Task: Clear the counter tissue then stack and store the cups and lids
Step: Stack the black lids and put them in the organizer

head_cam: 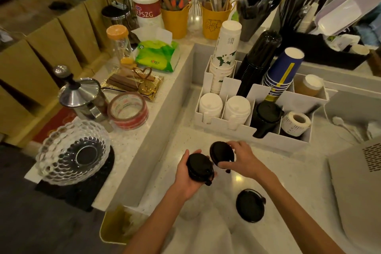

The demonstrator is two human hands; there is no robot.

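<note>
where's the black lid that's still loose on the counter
In the head view, the loose black lid lies flat on the counter, just right of the right forearm.

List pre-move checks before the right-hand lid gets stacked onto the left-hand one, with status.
1. Left hand grips the black lid stack: ok.
2. Right hand holds the single black lid: ok.
3. Lids aligned: not ok, the right one is tilted.
4. Loose lid on the counter, not yet collected: not ok.
5. Black lid slot in the organizer has room: cannot tell.
</note>
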